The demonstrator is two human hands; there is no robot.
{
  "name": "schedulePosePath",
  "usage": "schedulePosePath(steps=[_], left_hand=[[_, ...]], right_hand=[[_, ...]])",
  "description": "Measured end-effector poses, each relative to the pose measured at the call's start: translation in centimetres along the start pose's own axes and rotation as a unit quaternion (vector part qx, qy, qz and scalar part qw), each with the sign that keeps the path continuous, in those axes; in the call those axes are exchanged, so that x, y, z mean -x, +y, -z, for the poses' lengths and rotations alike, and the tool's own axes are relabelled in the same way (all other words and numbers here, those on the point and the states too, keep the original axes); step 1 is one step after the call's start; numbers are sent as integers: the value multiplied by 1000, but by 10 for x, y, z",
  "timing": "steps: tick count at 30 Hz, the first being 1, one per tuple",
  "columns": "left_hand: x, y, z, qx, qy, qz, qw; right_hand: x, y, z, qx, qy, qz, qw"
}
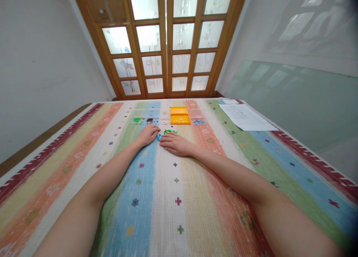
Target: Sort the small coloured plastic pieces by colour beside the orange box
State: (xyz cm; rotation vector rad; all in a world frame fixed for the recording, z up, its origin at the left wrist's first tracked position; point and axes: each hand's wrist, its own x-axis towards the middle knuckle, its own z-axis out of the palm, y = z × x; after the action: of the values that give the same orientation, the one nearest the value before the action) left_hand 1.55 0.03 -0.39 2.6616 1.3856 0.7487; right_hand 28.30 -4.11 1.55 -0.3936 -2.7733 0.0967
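A small pile of green and yellow pieces (171, 132) lies just beyond my right grip (170, 142) and to the right of my left grip (152, 133), its long axis running left to right; the right is nearer. A few blue pieces (158, 137) sit between my two sets of fingertips. My right fingers stretch leftward, palm down, and my left ones curl down; I cannot tell whether either grip pinches a piece. Farther off stand a yellow box (180, 119), opened out, and clear boxes, with green pieces (137, 120) left and blue bits (198, 121) right. The striped surface (166, 205) carries paper sheets (243, 117) at far right; beyond are wood-framed glass doors (151, 65) between pale walls.
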Motion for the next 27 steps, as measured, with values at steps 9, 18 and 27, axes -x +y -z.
schedulePosePath(steps=[9, 18, 27], left_hand=[[1, -6, 2, -39, 6, 33, 999], [3, -7, 2, -46, 18, 66, 997], [2, -4, 5, -43, 19, 77, 996]], right_hand=[[1, 3, -5, 3, -13, -4, 1000], [2, 8, 2, -12, 50, -4, 999], [5, 10, -3, -12, 19, -4, 1000]])
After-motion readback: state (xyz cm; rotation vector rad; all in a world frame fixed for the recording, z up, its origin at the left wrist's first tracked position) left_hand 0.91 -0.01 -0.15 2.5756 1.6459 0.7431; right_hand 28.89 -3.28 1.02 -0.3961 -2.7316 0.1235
